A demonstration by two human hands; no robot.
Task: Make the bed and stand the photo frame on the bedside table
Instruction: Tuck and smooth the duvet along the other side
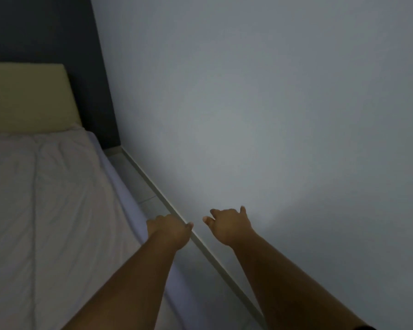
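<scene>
The bed fills the left half, covered by a pale grey quilt [45, 198] lying fairly flat with soft creases. A lilac sheet edge [119, 184] runs along the bed's right side. A beige headboard cushion [26, 98] stands at the far end. My left hand [168, 228] hovers over the bed's right edge, its fingers curled down, nothing visibly in it. My right hand [229, 223] is out in front of the wall, fingers loosely apart and holding nothing. No photo frame or bedside table is in view.
A plain pale wall [272, 115] fills the right side, close to the bed. A narrow strip of tiled floor [138, 182] and a skirting board [167, 206] run between bed and wall. A dark wall panel [45, 32] stands behind the headboard.
</scene>
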